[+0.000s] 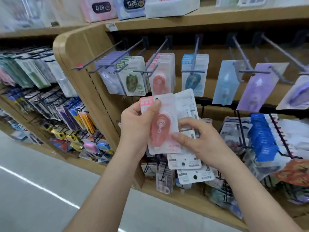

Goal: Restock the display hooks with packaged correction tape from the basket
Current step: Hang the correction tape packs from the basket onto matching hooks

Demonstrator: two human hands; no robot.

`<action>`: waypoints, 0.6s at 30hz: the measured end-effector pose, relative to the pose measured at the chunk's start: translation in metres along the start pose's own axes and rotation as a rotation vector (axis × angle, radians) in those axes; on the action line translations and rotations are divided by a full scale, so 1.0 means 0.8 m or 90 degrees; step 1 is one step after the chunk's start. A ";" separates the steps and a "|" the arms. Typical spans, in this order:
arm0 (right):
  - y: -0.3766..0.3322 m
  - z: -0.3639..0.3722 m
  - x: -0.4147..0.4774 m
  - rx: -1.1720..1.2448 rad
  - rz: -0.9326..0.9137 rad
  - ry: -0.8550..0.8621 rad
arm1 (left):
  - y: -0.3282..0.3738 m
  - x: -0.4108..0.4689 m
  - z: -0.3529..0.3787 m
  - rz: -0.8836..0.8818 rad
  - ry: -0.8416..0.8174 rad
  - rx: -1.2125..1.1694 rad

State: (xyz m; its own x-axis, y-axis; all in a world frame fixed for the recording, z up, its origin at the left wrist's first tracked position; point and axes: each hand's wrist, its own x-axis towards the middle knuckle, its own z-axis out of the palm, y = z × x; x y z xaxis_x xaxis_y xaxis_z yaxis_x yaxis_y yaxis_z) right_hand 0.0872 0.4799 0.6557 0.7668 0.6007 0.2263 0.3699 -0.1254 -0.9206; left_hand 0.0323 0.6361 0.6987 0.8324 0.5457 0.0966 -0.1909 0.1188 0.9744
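Wooden shelving [80,52], grey wire hooks [157,55] — your left hand [135,124] pinches a pink-carded, clear-blistered correction tape pack [161,126]; your right hand [200,141] grips white-backed packs [185,163] fanned behind.

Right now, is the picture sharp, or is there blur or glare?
Head view: the pink pack in the left hand and the white packs in the right hand look fairly sharp; goods at far left are smeared; a glare streak crosses the floor.
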 end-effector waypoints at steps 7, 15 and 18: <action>0.009 0.031 0.041 0.080 0.033 0.010 | 0.004 0.070 -0.002 0.107 0.078 0.036; 0.019 0.062 0.064 0.097 0.050 0.095 | 0.001 0.111 -0.013 0.113 0.063 0.076; 0.020 0.069 0.070 0.122 0.069 0.125 | 0.003 0.126 -0.011 0.055 0.037 0.072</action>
State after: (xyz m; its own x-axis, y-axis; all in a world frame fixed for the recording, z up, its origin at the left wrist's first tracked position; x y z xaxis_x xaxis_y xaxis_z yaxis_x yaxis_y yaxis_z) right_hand 0.1069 0.5554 0.6363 0.8904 0.4247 0.1637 0.1892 -0.0182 -0.9818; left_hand 0.1108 0.6988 0.7088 0.7830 0.5978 0.1720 -0.1975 -0.0232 0.9800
